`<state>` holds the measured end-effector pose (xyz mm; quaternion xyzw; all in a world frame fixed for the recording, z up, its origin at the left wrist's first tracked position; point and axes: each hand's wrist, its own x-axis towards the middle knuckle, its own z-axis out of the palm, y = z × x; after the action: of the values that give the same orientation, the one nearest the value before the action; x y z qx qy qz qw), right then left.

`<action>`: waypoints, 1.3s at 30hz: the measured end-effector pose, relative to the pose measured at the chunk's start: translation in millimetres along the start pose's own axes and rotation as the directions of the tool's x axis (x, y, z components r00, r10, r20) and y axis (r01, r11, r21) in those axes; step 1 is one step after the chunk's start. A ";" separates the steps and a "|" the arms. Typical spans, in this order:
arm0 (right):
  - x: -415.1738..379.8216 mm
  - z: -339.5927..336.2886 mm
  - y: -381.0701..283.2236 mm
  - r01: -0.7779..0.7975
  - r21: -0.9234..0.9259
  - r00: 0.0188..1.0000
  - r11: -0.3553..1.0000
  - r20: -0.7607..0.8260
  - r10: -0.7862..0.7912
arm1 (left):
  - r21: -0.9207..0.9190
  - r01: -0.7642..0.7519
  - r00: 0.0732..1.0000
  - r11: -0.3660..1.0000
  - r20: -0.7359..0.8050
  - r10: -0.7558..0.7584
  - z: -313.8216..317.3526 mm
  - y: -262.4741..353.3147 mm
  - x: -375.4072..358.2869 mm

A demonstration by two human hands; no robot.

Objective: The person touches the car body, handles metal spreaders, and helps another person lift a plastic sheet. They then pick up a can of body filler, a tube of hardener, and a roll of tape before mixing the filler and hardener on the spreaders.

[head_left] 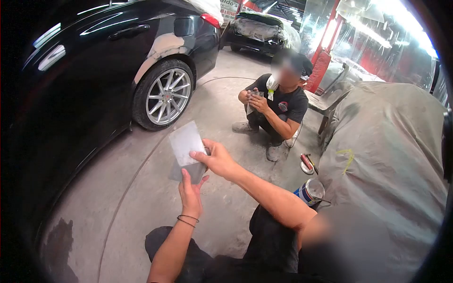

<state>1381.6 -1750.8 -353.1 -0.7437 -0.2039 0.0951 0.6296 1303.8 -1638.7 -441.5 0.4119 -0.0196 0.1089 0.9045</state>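
My right hand (214, 158) pinches a pale, whitish sheet of sandpaper (187, 141) by its right edge, thumb laid across its face. Below it, my left hand (190, 193) grips a darker grey sheet (184, 173) at its lower edge, thumb upward. The pale sheet overlaps the grey one, and both are held up in front of me over the floor. Dark bands circle my left wrist.
A black car (104, 70) with a sanded, filler-coloured patch (160, 49) above its wheel (167, 94) stands at left. Ahead, a person (283, 101) squats holding a grey sheet (255, 101). An open can (311, 191) sits beside a draped cover (387, 141). A hose (137, 174) crosses the floor.
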 end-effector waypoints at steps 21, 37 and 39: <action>161.4 -139.9 -170.8 0.125 -0.422 0.982 0.898 -0.078 -0.174 | 0.802 -0.016 0.858 0.598 0.318 -0.403 18.0 -54.7 -46.3; -230.1 -199.0 167.9 -0.061 0.678 0.711 0.732 -0.485 0.509 | 0.620 0.347 0.855 0.704 0.100 -0.509 39.5 -132.9 -11.2; -242.6 -222.1 164.1 -0.007 0.679 0.701 0.734 -0.520 0.488 | 0.616 0.472 0.761 0.630 0.076 -0.644 51.0 -157.8 -5.2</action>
<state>1282.1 -2073.2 -499.0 -0.4915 0.1898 -0.0262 0.8495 1335.1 -1778.4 -525.4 0.6554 0.0115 -0.2407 0.7158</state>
